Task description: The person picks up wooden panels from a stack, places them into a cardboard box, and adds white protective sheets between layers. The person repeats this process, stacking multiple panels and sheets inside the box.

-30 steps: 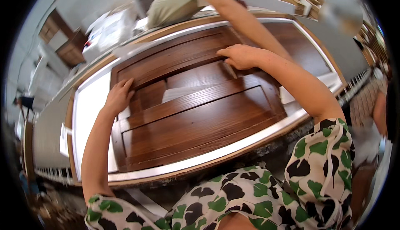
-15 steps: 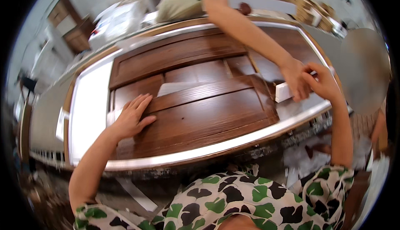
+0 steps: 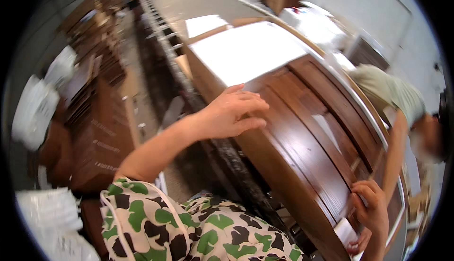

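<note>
Dark brown wood-grain door panels (image 3: 302, 138) lie stacked in a long cardboard box (image 3: 279, 178) lined with white foam (image 3: 246, 48). My left hand (image 3: 234, 112) is over the box's near side, at the left end of the nearest panel, fingers stretched and thumb apart. Whether it touches the panel I cannot tell. My right hand (image 3: 371, 204) is at the panel's right end, its fingers bent and apart, fingertips at the panel edge. Below it, a co-worker's hand (image 3: 362, 242) is beside a white foam block (image 3: 346, 232) in the box corner. A white strip (image 3: 326, 126) lies between panels.
The box rests on a long worktable (image 3: 184, 0). Across it a co-worker in a pale shirt (image 3: 390, 88) leans in, an arm over the box. To the left, brown flat cartons (image 3: 104, 138) are stacked beside white wrapped packs (image 3: 35, 112). Another white bundle (image 3: 312, 24) stands behind.
My view has swung left, bringing the aisle and stacked cartons into sight. My left hand has come off the panel's top toward its left end. My right hand has moved to the panel's right end.
</note>
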Action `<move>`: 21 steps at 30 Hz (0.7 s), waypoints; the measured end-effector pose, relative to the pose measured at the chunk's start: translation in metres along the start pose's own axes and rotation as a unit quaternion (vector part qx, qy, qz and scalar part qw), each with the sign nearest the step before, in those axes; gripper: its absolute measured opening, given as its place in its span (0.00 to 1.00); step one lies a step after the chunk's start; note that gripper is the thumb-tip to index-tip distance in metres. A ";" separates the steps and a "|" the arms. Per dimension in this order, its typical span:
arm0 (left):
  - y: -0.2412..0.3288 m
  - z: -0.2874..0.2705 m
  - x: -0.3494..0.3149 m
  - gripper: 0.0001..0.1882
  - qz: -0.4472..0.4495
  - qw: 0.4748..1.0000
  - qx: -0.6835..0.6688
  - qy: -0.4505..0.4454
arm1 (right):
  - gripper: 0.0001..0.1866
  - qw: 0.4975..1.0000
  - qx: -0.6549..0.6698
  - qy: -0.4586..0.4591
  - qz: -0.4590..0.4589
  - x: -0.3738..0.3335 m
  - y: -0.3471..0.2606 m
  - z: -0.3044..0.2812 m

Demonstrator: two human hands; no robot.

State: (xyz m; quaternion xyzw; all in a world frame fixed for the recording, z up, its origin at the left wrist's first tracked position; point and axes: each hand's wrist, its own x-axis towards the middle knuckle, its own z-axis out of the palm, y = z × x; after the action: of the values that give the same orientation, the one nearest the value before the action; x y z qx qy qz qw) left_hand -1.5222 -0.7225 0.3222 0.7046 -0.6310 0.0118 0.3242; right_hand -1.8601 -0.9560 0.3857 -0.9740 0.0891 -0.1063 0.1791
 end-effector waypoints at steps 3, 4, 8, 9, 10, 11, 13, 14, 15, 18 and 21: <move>-0.017 -0.015 -0.082 0.10 -0.106 0.950 0.035 0.291 | 0.05 0.998 -0.013 0.005 -0.059 0.022 -0.007 0.015; -0.026 -0.013 -0.112 0.09 -0.220 0.917 -0.030 0.333 | 0.05 0.997 -0.008 0.002 -0.080 0.026 -0.015 0.024; -0.095 0.008 -0.218 0.10 -0.425 0.723 -0.283 0.466 | 0.07 0.995 -0.022 -0.052 -0.077 0.038 -0.072 0.025; -0.114 0.010 -0.253 0.10 -0.451 0.688 -0.293 0.488 | 0.09 0.994 -0.016 -0.081 -0.072 0.050 -0.087 0.030; -0.130 0.012 -0.282 0.10 -0.475 0.652 -0.303 0.508 | 0.09 0.995 0.034 -0.037 -0.086 0.064 -0.110 0.040; -0.145 0.011 -0.308 0.10 -0.483 0.650 -0.300 0.505 | 0.08 0.995 0.093 -0.031 -0.031 0.082 -0.143 0.051; -0.173 0.001 -0.349 0.10 -0.490 0.648 -0.288 0.507 | 0.07 0.976 0.207 -0.017 0.071 0.115 -0.205 0.072; -0.189 -0.007 -0.363 0.11 -0.486 0.634 -0.315 0.513 | 0.09 0.961 0.271 -0.009 -0.047 0.132 -0.208 0.093; -0.200 -0.010 -0.370 0.11 -0.485 0.614 -0.356 0.511 | 0.13 0.931 0.354 -0.022 -0.086 0.144 -0.206 0.117; -0.234 -0.044 -0.385 0.10 -0.490 0.617 -0.392 0.474 | 0.03 0.637 0.751 0.004 0.177 0.205 -0.221 0.233; -0.254 -0.079 -0.426 0.10 -0.501 0.634 -0.356 0.468 | 0.09 0.731 0.621 -0.041 0.279 0.277 -0.291 0.395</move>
State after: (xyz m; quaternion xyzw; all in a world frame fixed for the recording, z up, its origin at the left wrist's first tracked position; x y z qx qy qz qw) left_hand -1.3502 -0.3108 0.0911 0.6424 0.1005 -0.0501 0.7581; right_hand -1.4602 -0.6169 0.1808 -0.5802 0.2635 -0.0428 0.7695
